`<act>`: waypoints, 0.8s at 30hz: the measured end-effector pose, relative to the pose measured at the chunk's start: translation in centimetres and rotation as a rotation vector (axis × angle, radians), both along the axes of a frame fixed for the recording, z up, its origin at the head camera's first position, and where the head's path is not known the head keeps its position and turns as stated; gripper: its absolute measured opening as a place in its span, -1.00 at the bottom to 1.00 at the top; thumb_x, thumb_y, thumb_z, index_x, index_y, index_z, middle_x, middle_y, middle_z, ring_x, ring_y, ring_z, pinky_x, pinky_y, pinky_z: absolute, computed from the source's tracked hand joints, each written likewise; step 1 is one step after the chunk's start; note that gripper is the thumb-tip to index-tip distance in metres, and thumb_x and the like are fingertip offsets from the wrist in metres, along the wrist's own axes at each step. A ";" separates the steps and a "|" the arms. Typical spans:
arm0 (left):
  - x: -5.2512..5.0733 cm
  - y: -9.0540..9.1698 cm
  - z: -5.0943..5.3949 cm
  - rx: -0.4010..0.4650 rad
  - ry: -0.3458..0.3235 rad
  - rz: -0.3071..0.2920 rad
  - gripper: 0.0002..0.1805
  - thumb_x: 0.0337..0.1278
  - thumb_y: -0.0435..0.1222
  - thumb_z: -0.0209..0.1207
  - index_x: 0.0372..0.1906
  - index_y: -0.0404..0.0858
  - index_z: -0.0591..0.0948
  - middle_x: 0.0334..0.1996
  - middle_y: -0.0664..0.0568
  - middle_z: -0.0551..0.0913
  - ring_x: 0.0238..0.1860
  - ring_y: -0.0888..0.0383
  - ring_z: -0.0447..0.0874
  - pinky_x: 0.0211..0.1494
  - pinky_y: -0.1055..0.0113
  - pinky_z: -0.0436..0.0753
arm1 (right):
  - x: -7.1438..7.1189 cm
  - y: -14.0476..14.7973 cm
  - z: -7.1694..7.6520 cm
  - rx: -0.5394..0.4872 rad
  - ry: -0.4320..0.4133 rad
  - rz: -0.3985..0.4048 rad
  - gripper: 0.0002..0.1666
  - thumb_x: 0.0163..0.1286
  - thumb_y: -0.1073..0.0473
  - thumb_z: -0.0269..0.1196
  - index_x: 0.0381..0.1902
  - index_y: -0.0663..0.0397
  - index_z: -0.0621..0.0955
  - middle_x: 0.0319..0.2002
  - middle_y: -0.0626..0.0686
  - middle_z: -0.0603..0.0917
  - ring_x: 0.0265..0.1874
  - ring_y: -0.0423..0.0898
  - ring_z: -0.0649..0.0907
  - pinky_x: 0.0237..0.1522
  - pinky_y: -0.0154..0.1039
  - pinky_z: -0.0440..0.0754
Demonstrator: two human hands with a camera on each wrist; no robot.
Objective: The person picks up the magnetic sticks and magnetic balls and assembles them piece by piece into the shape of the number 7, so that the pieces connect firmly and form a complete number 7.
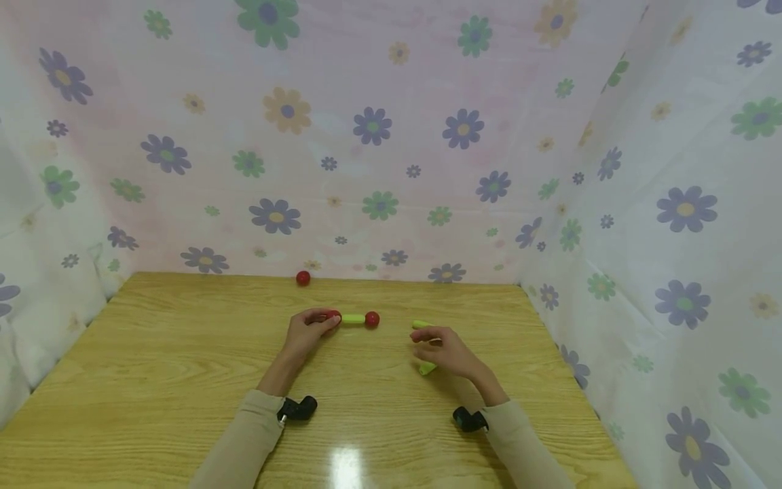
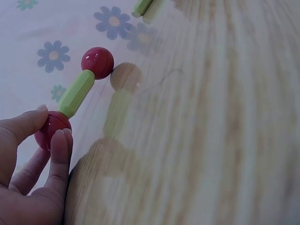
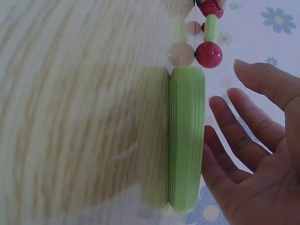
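Note:
My left hand (image 1: 308, 333) pinches a red ball (image 2: 52, 129) between thumb and fingers. From that ball a short light-green ridged rod (image 1: 353, 318) runs to a second red ball (image 1: 372, 319), the three in one line at the table's middle. My right hand (image 1: 449, 350) holds nothing; its fingers are spread and loosely bent. Beside its fingers in the right wrist view lies a green ridged rod (image 3: 187, 140). In the head view, one green rod (image 1: 419, 324) shows beyond the right hand and another (image 1: 427, 368) below it, each partly hidden.
A loose red ball (image 1: 303, 278) sits at the back edge of the wood-grain table (image 1: 183, 353). Flower-printed cloth (image 1: 379, 170) hangs behind the table and along both sides. A black wrist camera (image 1: 297, 408) is strapped at the left sleeve, another (image 1: 469, 419) at the right.

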State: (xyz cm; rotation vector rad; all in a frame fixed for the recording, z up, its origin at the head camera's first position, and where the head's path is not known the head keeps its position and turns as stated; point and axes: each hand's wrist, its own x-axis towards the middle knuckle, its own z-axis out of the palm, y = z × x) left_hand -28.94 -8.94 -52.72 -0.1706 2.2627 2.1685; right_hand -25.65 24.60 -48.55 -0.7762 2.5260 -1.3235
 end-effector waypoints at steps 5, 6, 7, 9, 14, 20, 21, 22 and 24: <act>0.0 0.1 0.2 -0.004 0.011 -0.001 -0.58 0.16 -0.22 0.45 0.04 -0.39 0.69 -0.19 -0.06 0.67 -0.19 0.17 0.58 -0.21 0.47 0.60 | -0.1 0.6 0.0 0.015 -0.020 0.032 -0.59 0.46 0.32 0.28 0.19 0.43 0.57 0.12 0.37 0.64 0.10 0.30 0.62 0.12 0.10 0.64; -0.1 0.1 0.2 -0.006 0.015 -0.002 -0.58 0.16 -0.22 0.45 0.04 -0.39 0.69 -0.19 -0.06 0.67 -0.20 0.17 0.58 -0.21 0.47 0.59 | -0.1 0.7 0.0 0.020 -0.022 0.037 -0.59 0.46 0.32 0.28 0.19 0.42 0.58 0.12 0.36 0.64 0.10 0.29 0.62 0.11 0.06 0.65; -0.1 0.1 0.2 -0.005 0.018 -0.001 -0.58 0.16 -0.23 0.45 0.04 -0.40 0.69 -0.19 -0.05 0.67 -0.20 0.17 0.58 -0.22 0.47 0.59 | -0.1 0.8 0.0 0.029 -0.022 0.042 -0.60 0.46 0.32 0.28 0.19 0.41 0.58 0.12 0.35 0.64 0.10 0.28 0.62 0.10 0.02 0.66; -0.1 0.2 0.3 -0.002 0.021 0.000 -0.59 0.16 -0.24 0.45 0.03 -0.40 0.69 -0.20 -0.05 0.67 -0.21 0.17 0.58 -0.23 0.46 0.59 | -0.1 1.1 0.1 0.049 -0.021 0.047 -0.59 0.45 0.31 0.29 0.19 0.40 0.58 0.12 0.33 0.65 0.10 0.26 0.63 0.09 -0.04 0.66; -0.2 0.3 0.4 0.007 0.019 0.000 -0.61 0.16 -0.24 0.46 0.02 -0.37 0.70 -0.22 -0.03 0.66 -0.21 0.16 0.58 -0.23 0.45 0.60 | -0.1 1.7 0.5 0.094 -0.022 0.054 -0.56 0.44 0.28 0.31 0.21 0.37 0.57 0.14 0.29 0.65 0.13 0.23 0.62 0.13 0.02 0.64; -0.1 0.2 0.1 -0.011 0.005 0.006 -0.60 0.15 -0.24 0.46 0.03 -0.37 0.70 -0.20 -0.03 0.66 -0.21 0.18 0.55 -0.22 0.45 0.58 | 0.1 2.7 0.5 0.144 -0.037 0.058 -0.56 0.41 0.30 0.32 0.21 0.32 0.59 0.15 0.23 0.67 0.15 0.21 0.61 0.19 0.15 0.58; -0.1 0.1 0.1 -0.008 0.003 0.009 -0.60 0.15 -0.24 0.46 0.02 -0.37 0.70 -0.20 -0.03 0.66 -0.21 0.18 0.56 -0.21 0.45 0.59 | 0.2 2.8 0.5 0.152 -0.035 0.064 -0.57 0.41 0.31 0.31 0.21 0.32 0.60 0.14 0.23 0.67 0.15 0.21 0.62 0.19 0.16 0.57; 0.0 0.1 0.1 -0.007 0.001 0.011 -0.60 0.14 -0.24 0.47 0.02 -0.37 0.70 -0.19 -0.03 0.67 -0.21 0.18 0.56 -0.21 0.46 0.59 | 0.2 3.0 0.4 0.165 -0.030 0.068 -0.57 0.40 0.33 0.31 0.20 0.31 0.60 0.14 0.22 0.68 0.14 0.19 0.63 0.19 0.15 0.58; 0.0 0.1 0.1 -0.012 0.001 0.011 -0.59 0.14 -0.22 0.47 0.03 -0.37 0.70 -0.18 -0.04 0.67 -0.20 0.18 0.57 -0.20 0.45 0.59 | 0.3 3.3 0.6 0.176 -0.025 0.078 -0.57 0.40 0.35 0.30 0.21 0.32 0.60 0.14 0.23 0.68 0.13 0.20 0.64 0.18 0.15 0.58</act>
